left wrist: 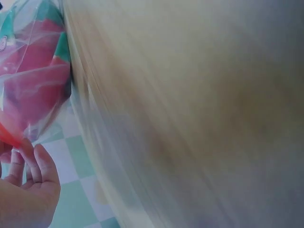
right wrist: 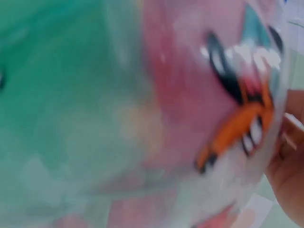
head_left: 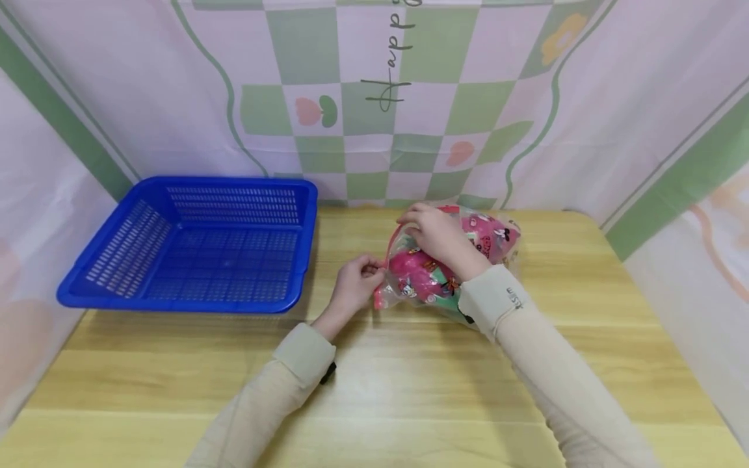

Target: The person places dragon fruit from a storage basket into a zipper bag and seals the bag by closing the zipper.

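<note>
A clear plastic zip bag [head_left: 430,296] with a red strip along its mouth lies on its side on the table. Pink and green contents with cartoon figures show through it. My left hand [head_left: 353,284] pinches the red strip at the bag's left edge; in the left wrist view the thumb and fingers [left wrist: 45,166] meet at that strip [left wrist: 8,137]. Reaching over the bag, my right hand [head_left: 441,237] grips the far end of the mouth with bent fingers. Up close, the right wrist view is filled by the bag's printed side [right wrist: 190,104], blurred.
A blue plastic basket [head_left: 187,305] with slotted walls stands to the left, nothing in it. The wooden table [head_left: 380,390] reaches back to a hanging cloth [head_left: 374,149] with green checks, and more cloth hangs at both sides.
</note>
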`<state>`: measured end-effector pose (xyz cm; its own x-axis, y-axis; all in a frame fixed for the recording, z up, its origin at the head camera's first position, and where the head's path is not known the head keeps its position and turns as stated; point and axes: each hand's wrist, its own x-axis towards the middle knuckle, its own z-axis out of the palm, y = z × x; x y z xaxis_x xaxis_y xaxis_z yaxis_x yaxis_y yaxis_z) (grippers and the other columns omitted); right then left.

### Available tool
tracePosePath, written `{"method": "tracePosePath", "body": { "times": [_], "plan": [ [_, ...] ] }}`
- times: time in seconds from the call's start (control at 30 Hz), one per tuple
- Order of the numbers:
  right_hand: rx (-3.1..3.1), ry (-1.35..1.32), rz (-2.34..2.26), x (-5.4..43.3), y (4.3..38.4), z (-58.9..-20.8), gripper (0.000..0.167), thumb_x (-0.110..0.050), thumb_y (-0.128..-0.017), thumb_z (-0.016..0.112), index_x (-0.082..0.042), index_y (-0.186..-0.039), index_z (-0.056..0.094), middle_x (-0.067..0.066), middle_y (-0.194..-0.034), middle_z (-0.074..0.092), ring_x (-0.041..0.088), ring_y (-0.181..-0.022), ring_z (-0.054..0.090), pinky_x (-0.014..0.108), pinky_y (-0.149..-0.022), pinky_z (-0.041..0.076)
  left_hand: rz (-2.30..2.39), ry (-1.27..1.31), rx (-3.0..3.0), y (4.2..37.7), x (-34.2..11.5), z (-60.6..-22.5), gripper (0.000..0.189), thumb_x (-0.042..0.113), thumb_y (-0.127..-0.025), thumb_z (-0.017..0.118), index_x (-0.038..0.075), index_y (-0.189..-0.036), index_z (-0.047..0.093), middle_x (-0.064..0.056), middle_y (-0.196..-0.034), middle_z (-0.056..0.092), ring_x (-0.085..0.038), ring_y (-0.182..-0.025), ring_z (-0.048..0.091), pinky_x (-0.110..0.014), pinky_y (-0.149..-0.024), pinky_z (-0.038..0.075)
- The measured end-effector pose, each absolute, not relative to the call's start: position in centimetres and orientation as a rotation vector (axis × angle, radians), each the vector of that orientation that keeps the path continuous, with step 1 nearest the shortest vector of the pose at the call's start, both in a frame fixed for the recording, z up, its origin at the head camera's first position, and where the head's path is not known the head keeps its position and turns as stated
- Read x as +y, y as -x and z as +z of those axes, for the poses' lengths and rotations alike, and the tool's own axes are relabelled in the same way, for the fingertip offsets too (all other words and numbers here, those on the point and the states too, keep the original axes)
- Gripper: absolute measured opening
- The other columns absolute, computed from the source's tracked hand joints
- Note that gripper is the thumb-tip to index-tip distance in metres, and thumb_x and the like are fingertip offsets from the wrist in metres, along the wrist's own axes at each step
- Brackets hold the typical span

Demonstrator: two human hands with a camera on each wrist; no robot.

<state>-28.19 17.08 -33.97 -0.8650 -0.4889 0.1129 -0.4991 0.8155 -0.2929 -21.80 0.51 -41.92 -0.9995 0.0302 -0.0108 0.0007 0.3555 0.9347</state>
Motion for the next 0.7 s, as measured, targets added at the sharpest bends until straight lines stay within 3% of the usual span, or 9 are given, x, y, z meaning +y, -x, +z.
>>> {"method": "tracePosePath", "body": {
  "times": [0.17,0.43,0.7],
  "plan": [
    [-3.022,-0.914,0.452,16.8,28.3,-34.6,0.03,-0.009,-0.094,0.057,-0.005,-0.123,0.063,0.018,-0.129,0.055,0.036,-0.113,0.059,0.049,-0.094,0.049,1.765,-0.072,2.549,21.9,0.4,-42.1,0.015,0.005,-0.088,0.062,0.0,-0.101,0.067,-0.015,-0.097,0.068,-0.02,-0.087,0.064,-0.025,-0.079,0.055],
    [-2.994,-0.79,0.567,17.1,28.6,-35.4,0.014,-0.011,-0.093,0.06,-0.001,-0.097,0.069,0.016,-0.102,0.061,0.031,-0.096,0.061,0.043,-0.088,0.051,1.786,-0.028,2.515,21.8,0.7,-42.0,0.016,0.01,-0.085,0.065,0.001,-0.098,0.068,-0.014,-0.092,0.069,-0.015,-0.08,0.063,-0.022,-0.07,0.053],
    [-2.934,-0.71,0.592,16.7,28.4,-36.1,0.013,-0.008,-0.093,0.059,0.001,-0.095,0.068,0.016,-0.095,0.06,0.031,-0.09,0.06,0.039,-0.082,0.053,1.722,0.062,2.501,21.9,1.0,-41.5,0.018,0.018,-0.084,0.068,0.003,-0.093,0.069,-0.012,-0.093,0.07,-0.016,-0.079,0.061,-0.02,-0.063,0.047]
  ]
}}
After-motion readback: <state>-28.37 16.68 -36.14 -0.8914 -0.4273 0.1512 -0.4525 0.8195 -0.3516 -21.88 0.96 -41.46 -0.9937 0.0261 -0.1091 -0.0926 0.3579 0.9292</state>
